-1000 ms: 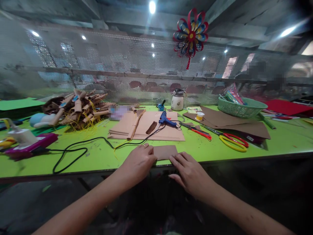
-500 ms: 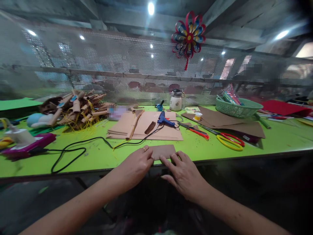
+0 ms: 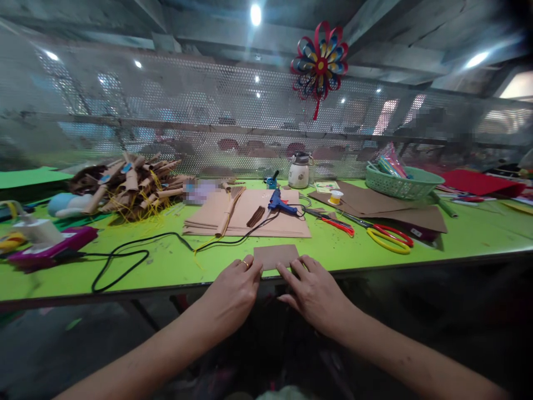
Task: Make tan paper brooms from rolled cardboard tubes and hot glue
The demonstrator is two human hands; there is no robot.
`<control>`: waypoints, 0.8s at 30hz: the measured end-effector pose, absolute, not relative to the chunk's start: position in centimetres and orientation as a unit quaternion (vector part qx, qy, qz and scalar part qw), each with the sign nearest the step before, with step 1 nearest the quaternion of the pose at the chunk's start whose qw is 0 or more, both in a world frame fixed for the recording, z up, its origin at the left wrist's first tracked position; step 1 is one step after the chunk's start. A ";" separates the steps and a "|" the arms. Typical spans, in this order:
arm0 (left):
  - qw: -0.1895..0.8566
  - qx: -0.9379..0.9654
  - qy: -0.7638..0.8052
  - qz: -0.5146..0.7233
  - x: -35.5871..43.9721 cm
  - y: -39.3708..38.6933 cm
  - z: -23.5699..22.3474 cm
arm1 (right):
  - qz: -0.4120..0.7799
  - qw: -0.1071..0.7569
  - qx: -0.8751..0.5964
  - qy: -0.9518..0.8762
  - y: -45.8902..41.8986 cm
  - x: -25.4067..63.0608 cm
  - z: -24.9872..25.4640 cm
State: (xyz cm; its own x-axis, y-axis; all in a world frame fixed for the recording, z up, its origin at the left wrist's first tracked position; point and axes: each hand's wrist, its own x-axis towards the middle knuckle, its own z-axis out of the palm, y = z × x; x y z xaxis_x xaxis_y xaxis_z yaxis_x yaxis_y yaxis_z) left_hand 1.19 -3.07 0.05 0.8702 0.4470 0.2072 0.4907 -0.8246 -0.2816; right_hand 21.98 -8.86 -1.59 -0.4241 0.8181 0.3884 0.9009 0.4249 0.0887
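Note:
A small rectangle of brown paper (image 3: 276, 256) lies at the front edge of the green table. My left hand (image 3: 236, 286) is closed at its near left corner, fingers bent and pressed together; the paper's corner goes out of sight under them. My right hand (image 3: 314, 289) rests its fingertips on the near right part of the paper. Its fingers are spread and the thumb stands apart below the table edge. Beyond the paper lies a stack of larger brown sheets (image 3: 287, 226) bearing a blue glue gun (image 3: 280, 203), a folded brown strip (image 3: 255, 216) and a tied paper bundle (image 3: 230, 212).
Scissors (image 3: 389, 239) with red and yellow handles and a red-handled cutter (image 3: 338, 225) lie to the right. A black cord (image 3: 144, 239) crosses from the purple power strip (image 3: 50, 250). Behind stand a paper-roll heap (image 3: 129, 186), a flask (image 3: 298, 171) and a green basket (image 3: 403, 186).
My left hand has drawn slightly back and down, so the paper's left edge now shows. My right hand stays nearly where it was, with its fingertips on the paper.

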 end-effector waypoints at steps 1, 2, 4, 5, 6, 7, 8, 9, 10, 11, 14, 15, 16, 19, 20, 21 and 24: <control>0.170 -0.951 -0.248 -0.068 1.2 -3.2 0.0 | -0.143 0.142 -0.516 -0.832 -8.9 22.2 -1.6; 0.175 -0.950 -0.251 -0.070 1.3 -3.3 0.0 | -0.142 0.141 -0.517 -0.832 -9.0 22.6 -1.7; 0.180 -0.948 -0.254 -0.071 1.3 -3.4 -0.1 | -0.140 0.143 -0.520 -0.830 -9.2 23.3 -1.8; 0.180 -0.947 -0.255 -0.072 1.4 -3.5 -0.1 | -0.141 0.147 -0.523 -0.828 -9.3 23.6 -1.9; 0.179 -0.947 -0.257 -0.075 1.4 -3.5 -0.1 | -0.141 0.150 -0.527 -0.825 -9.5 24.0 -1.9; 0.178 -0.946 -0.259 -0.078 1.4 -3.5 -0.1 | -0.141 0.152 -0.530 -0.822 -9.6 24.3 -1.9; 0.174 -0.946 -0.260 -0.084 1.4 -3.5 -0.1 | -0.141 0.153 -0.532 -0.820 -9.7 24.6 -1.9; 0.169 -0.946 -0.263 -0.090 1.4 -3.4 -0.1 | -0.140 0.154 -0.534 -0.819 -9.7 24.8 -1.8; 0.163 -0.945 -0.266 -0.096 1.4 -3.3 -0.1 | -0.137 0.154 -0.536 -0.818 -9.8 24.9 -1.7; 0.156 -0.944 -0.271 -0.102 1.4 -3.2 0.0 | -0.133 0.155 -0.538 -0.818 -9.8 25.1 -1.6; 0.133 -0.948 -0.270 -0.102 1.4 -2.9 0.7 | -0.116 0.164 -0.545 -0.814 -9.6 25.4 -0.9; 0.123 -0.950 -0.270 -0.101 1.4 -2.8 1.1 | -0.108 0.165 -0.552 -0.811 -9.5 25.5 -0.6; 0.112 -0.951 -0.271 -0.101 1.5 -2.7 1.5 | -0.099 0.167 -0.558 -0.806 -9.3 25.7 -0.2; 0.091 -0.951 -0.274 -0.108 1.8 -2.2 2.3 | -0.094 0.192 -0.565 -0.797 -8.5 25.8 1.3; 0.095 -0.951 -0.273 -0.111 2.0 -1.9 2.4 | -0.096 0.198 -0.553 -0.803 -8.1 25.8 1.7; 0.101 -0.950 -0.272 -0.111 2.2 -1.6 2.4 | -0.096 0.197 -0.534 -0.817 -7.7 25.6 2.0; 0.117 -0.952 -0.265 -0.102 3.1 -0.5 2.1 | -0.087 0.141 -0.478 -0.862 -6.4 24.9 2.3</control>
